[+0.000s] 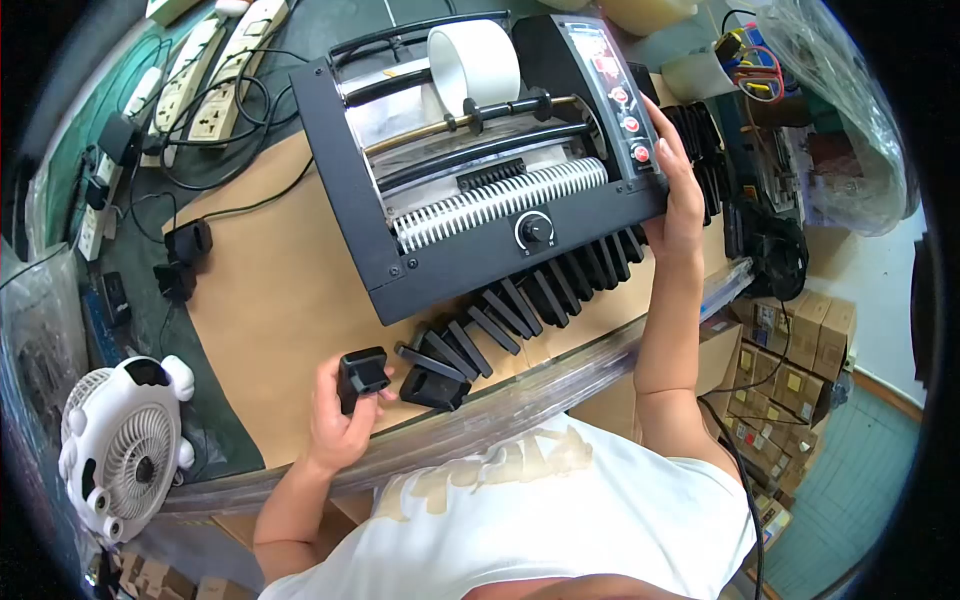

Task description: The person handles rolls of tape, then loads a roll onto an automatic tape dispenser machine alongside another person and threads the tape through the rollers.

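My left hand [345, 415] is closed around a small black plastic block [363, 372] that looks like a power adapter. Just right of it, a similar black adapter [435, 388] begins a curved row of several black blocks [510, 305], which runs along the table edge and behind the machine. A black-framed tape dispenser [460, 265] with rollers, a ribbed white roller, a dial and red buttons sits tilted in view above the row. My right hand [678, 190] grips its right side, fingers along the button panel's edge. A white roll [474, 65] sits in its top.
Brown cardboard [250, 300] covers part of the table. Power strips [235, 75] and tangled cables lie at the upper left. A white fan [130, 450] stands at lower left. A cup of tools [697, 75] is at upper right. Cartons [785, 390] are stacked below, right.
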### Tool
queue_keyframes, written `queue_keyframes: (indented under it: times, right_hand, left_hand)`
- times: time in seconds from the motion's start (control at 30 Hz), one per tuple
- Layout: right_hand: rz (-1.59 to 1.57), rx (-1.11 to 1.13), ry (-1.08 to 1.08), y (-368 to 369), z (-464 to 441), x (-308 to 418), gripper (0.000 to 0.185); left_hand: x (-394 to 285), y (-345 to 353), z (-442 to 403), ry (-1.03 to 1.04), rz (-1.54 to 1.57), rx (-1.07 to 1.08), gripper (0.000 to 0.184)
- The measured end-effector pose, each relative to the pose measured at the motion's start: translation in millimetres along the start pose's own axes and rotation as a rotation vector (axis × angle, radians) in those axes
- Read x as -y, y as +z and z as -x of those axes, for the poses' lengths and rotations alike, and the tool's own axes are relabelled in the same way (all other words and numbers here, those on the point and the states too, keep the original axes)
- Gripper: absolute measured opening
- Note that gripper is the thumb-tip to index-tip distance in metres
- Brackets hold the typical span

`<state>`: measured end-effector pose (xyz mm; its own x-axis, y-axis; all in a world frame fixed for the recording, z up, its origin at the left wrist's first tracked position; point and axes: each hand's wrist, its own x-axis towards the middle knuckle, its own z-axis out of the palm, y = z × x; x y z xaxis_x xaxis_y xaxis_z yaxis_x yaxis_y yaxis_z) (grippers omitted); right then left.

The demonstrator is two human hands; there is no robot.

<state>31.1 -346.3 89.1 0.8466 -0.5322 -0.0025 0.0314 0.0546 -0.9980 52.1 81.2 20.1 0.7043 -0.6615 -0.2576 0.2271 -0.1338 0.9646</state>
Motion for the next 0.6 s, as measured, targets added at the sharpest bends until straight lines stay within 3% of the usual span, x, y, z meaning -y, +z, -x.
queue_keyframes:
  times: [0.6]
  right_hand:
    - [0.055, -0.125, -0.034, 0.1, 2.1, -4.4, 0.057]
  left_hand:
    - [-5.1, -2.1, 0.1, -0.055, 0.042, 0.027, 0.038]
